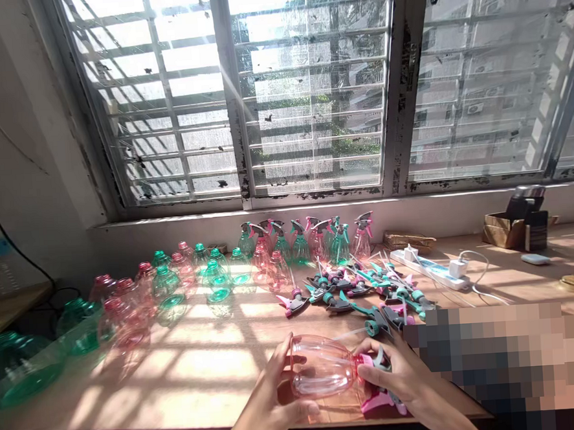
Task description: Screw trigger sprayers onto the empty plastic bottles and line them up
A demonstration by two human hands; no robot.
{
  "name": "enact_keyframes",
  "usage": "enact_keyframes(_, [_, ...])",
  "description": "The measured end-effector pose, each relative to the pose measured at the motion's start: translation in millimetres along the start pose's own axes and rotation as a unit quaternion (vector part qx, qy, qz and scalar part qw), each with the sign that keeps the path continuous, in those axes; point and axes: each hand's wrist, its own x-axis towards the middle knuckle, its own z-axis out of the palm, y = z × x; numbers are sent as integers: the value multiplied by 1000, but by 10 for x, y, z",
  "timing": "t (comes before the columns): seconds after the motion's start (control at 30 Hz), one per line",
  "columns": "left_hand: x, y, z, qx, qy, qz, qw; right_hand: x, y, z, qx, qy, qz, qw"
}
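Observation:
Low over the table's front edge, a clear pink spray bottle (323, 366) lies sideways between my hands. My left hand (281, 390) is wrapped around its base end, thumb below and fingers behind. My right hand (394, 370) grips the pink and grey spray head (367, 364) at the bottle's neck. A thin tube shows through the bottle's wall. Just beneath my right hand is a pink trigger part (381, 402); whether it belongs to the same spray head I cannot tell. Beyond my hands lies a pile of loose teal, pink and grey spray heads (338, 301).
Open green and pink bottles (218, 281) stand at the left and centre. Several bottles with spray heads (299, 241) line the wall under the window. A white power strip (431, 271) and a cardboard box (504, 231) are at the right. A blurred patch hides the right front.

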Motion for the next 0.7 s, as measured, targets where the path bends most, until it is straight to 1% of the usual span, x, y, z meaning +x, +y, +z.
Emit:
enact_keyframes(0.17, [-6, -17, 41, -12, -3, 24, 1000, -16, -40, 5, 4, 11, 6, 1000])
enact_keyframes(0.3, [-6, -31, 64, -50, -4, 16, 999, -13, -40, -4, 7, 17, 6, 1000])
enact_keyframes(0.43, [-7, 4, 21, -17, -4, 28, 999, -7, -27, 3, 18, -7, -14, 1000])
enact_keyframes(0.53, [-15, 77, 5, -15, -6, 9, 1000, -6, -26, 14, 30, -29, -19, 999])
enact_keyframes(0.6, [-15, 104, 7, -20, -5, 3, 1000, -5, -23, 12, 29, -31, -18, 999])
enact_keyframes(0.7, [-5, 61, 7, -19, -7, 20, 1000, -1, -2, -8, 14, -13, -18, 1000])
